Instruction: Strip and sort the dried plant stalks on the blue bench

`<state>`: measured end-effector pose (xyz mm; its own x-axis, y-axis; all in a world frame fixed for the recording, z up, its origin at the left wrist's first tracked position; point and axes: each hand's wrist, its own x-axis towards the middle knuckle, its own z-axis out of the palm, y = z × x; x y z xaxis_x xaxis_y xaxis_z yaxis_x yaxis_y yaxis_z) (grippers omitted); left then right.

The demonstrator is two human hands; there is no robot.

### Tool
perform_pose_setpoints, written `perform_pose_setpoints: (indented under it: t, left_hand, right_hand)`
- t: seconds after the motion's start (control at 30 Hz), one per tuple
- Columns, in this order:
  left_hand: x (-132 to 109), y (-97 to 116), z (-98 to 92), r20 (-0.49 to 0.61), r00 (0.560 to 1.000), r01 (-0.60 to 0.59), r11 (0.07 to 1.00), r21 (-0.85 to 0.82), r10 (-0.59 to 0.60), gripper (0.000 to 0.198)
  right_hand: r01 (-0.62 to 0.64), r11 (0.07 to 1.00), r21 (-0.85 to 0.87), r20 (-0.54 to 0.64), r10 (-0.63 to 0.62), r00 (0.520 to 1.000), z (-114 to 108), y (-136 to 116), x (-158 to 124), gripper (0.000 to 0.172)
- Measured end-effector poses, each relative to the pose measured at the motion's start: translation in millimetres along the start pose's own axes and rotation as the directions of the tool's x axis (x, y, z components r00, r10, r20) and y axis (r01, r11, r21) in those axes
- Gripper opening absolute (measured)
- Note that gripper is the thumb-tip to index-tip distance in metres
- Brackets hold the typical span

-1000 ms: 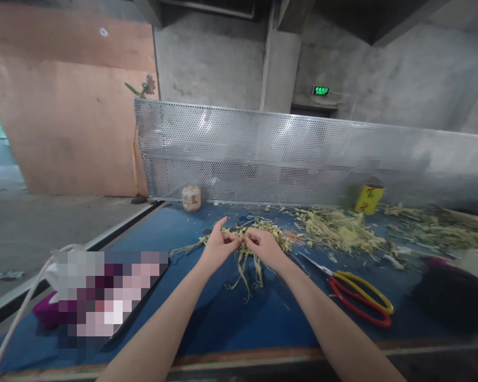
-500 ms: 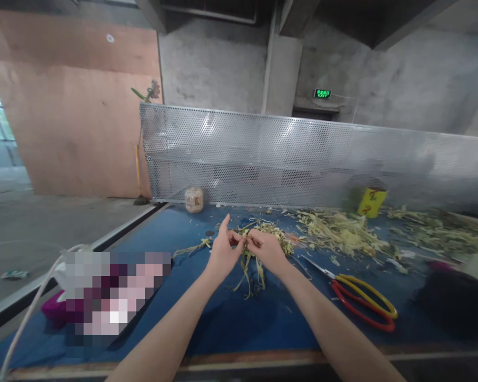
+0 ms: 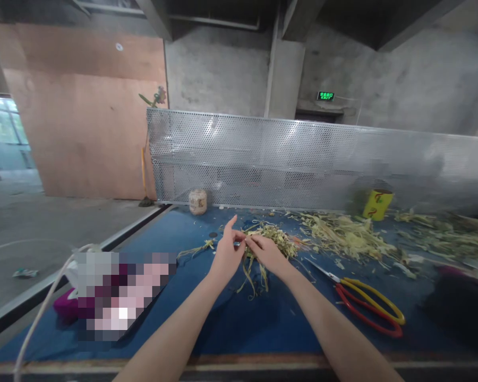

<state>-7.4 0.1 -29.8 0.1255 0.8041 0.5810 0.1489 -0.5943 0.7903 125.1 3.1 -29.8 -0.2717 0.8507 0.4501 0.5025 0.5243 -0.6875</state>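
Note:
My left hand (image 3: 228, 254) pinches with its fingertips, one digit pointing up. My right hand (image 3: 266, 252) is closed in a pinch too, and its fingertips meet those of the left. Whatever lies between them is too small to make out. Around and behind the fingers is a tangled heap of dried, yellow-green plant strips (image 3: 281, 239). Several longer strips (image 3: 249, 281) trail from it toward me, below the hands. Left of the hands lies a thin bundle of similar strips (image 3: 197, 249). Scissors with one yellow and one red handle (image 3: 376, 297) lie to the right, blades toward the heap.
A blue tabletop (image 3: 223, 329) bears more dried strips (image 3: 342, 233) at the right, a yellow can (image 3: 378, 205) and a pale jar-like object (image 3: 198, 202). A perforated metal panel (image 3: 239, 154) closes the back. Left, a blurred-out item (image 3: 131, 297) lies near a white cable (image 3: 40, 313).
The view has shifted slightly, so everything sits a little farther right and lower. Both hands stay together at the heap, with small movements of the right fingers.

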Motion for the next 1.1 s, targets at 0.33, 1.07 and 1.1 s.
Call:
perform_pose_setpoints:
  t: [0.33, 1.07, 1.1]
  left_hand:
    - [2.9, -0.5, 2.1, 0.006, 0.983, 0.178, 0.957, -0.229, -0.182, 0.079]
    - [0.9, 7.5, 3.3, 0.064, 0.994, 0.088, 0.996, 0.0, -0.087, 0.082]
    - [0.9, 7.5, 3.5, 0.067, 0.995, 0.08, 0.997, 0.003, -0.08, 0.08]
  right_hand:
    - [-0.053, 0.974, 0.221, 0.063, 0.04, 0.997, 2.3, 6.1, 4.4, 0.029]
    - [0.198, 0.963, -0.18, -0.144, -0.225, 0.964, -9.1, 2.9, -1.8, 0.021]
    - [0.208, 0.963, -0.169, -0.149, -0.233, 0.961, -9.3, 2.3, -2.4, 0.021]
